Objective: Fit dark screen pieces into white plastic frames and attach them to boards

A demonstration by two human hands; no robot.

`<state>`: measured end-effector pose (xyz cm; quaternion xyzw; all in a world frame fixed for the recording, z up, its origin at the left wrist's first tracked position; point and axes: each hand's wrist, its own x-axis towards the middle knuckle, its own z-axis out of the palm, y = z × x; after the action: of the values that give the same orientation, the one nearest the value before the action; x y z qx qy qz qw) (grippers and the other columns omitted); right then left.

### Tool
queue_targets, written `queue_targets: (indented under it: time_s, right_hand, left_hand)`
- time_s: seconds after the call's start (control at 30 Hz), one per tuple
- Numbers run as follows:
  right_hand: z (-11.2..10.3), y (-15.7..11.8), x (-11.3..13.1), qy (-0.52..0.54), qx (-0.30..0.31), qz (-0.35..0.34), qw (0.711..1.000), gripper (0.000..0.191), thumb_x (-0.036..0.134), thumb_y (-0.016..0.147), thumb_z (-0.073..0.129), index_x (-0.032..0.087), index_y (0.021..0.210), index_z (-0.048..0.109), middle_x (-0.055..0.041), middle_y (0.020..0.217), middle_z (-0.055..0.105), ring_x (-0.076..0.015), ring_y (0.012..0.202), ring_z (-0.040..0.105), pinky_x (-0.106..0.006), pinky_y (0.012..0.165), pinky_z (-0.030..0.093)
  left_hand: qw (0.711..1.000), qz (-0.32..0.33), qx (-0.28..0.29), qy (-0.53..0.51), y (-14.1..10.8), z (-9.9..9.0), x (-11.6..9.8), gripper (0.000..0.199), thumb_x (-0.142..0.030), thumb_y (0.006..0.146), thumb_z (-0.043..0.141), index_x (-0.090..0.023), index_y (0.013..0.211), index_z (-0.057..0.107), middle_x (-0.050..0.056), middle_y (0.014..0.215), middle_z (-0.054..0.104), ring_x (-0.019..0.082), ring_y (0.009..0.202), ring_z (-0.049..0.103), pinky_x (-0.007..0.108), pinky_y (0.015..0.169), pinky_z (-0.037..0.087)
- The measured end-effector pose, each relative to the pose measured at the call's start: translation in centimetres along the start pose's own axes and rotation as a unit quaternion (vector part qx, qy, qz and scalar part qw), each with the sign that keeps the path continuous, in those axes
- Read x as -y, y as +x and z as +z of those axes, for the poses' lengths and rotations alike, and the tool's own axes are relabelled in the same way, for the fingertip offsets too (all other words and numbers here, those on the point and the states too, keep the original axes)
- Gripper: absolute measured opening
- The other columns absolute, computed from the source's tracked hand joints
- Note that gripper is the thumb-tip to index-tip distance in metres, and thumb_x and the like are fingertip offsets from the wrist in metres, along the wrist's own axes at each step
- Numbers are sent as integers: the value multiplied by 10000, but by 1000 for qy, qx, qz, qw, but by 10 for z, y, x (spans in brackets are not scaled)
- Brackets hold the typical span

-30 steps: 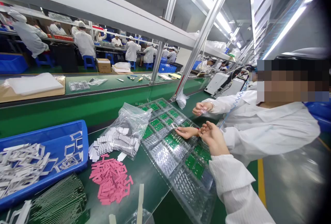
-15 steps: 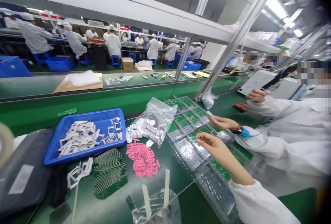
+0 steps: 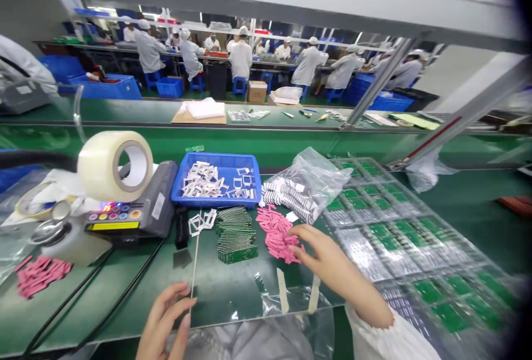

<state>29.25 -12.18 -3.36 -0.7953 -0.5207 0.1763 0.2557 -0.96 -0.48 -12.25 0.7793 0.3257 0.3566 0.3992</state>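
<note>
My right hand (image 3: 334,274) reaches in from a white sleeve, its fingers apart at the edge of a loose heap of pink pads (image 3: 276,235). My left hand (image 3: 164,321) is low on the green bench, fingers around the lower end of a thin white rod (image 3: 193,268). White metal frames (image 3: 200,222) sit at the rod's top. A stack of narrow green circuit boards (image 3: 236,242) lies between the rod and the pads. A plastic bag of grey-white pieces (image 3: 307,180) lies behind the pink heap. To the right spreads a transparent blister tray holding green boards (image 3: 399,227).
A blue tray of white frames (image 3: 216,157) stands behind the board stack. Left of it are a tape roll (image 3: 115,166), a dark device with coloured buttons (image 3: 131,210) and more pink pads (image 3: 41,276). Black cables cross the bench. Co-workers sit at benches beyond.
The view has swung left along the bench. My hands have left the blister tray: the right is now at the pink pads, and the left has come down to the white rod.
</note>
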Motion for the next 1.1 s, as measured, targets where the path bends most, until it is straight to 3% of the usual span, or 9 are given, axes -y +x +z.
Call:
queue_targets:
  time_s: [0.1,0.23,0.4,0.5,0.67,0.8,0.9,1.0,1.1]
  right_hand:
    - [24,14,22,43,33,-36,998,196,207,828,596,209,1023,586,-54,1047,601,-190,985,565,-340,867,456]
    - [57,28,48,-33,64,-40,997,202,121,719,709,171,886,606,-59,955,573,-207,917,548,-337,807,446]
    - [55,55,80,-92,61,-96,989,90,220,845,608,174,922,611,-57,962,585,-188,922,548,-306,805,431]
    - [60,85,104,-163,88,-143,972,165,302,892,553,189,983,630,-54,969,626,-176,938,582,-285,814,440]
    - [91,130,122,-247,123,-98,956,181,270,882,576,102,862,638,-60,855,658,-172,825,631,-348,767,494]
    - [86,127,123,-255,116,-105,954,192,242,893,556,89,822,648,-83,843,664,-183,824,631,-355,768,482]
    - [75,98,125,-217,105,-160,957,193,238,903,527,132,839,675,-83,864,667,-184,851,614,-313,765,442]
    - [83,55,127,-123,120,-242,955,165,284,916,517,226,919,671,-4,896,662,-129,865,582,-246,761,412]
    - [103,21,128,2,121,-314,942,127,246,894,552,230,880,677,6,870,663,-141,830,549,-272,755,388]
  left_hand:
    - [1000,-13,27,-1,2,-6,-1,231,-202,828,543,-292,1000,669,75,1161,581,214,1064,604,259,885,501]
    - [998,-44,32,2,13,-8,-11,200,-242,845,524,-277,985,663,79,1144,602,211,1069,600,267,889,497]
    - [998,-59,20,-21,27,-6,-23,192,-280,859,492,-252,888,680,73,1008,670,202,993,626,276,864,503]
    - [996,-68,23,-55,28,0,-27,202,-291,860,484,-241,839,678,68,936,686,199,945,638,273,830,513]
    - [995,-88,34,-41,19,-7,-21,219,-316,856,489,-240,895,690,87,1010,677,222,994,619,317,882,484]
    - [985,-159,-18,-63,12,-23,-8,226,-389,818,554,-226,872,700,100,1025,662,268,1055,578,386,954,428]
    - [940,-264,-45,-213,14,-25,-8,284,-445,790,595,-217,940,675,94,1000,658,258,978,605,405,930,444]
    - [825,-335,-1,-455,19,-20,-18,389,-469,824,551,-232,1129,593,89,1040,650,231,919,626,402,846,496]
    - [735,-369,55,-567,21,-18,-26,409,-422,842,555,-222,1199,544,84,1004,654,184,769,638,389,728,536]
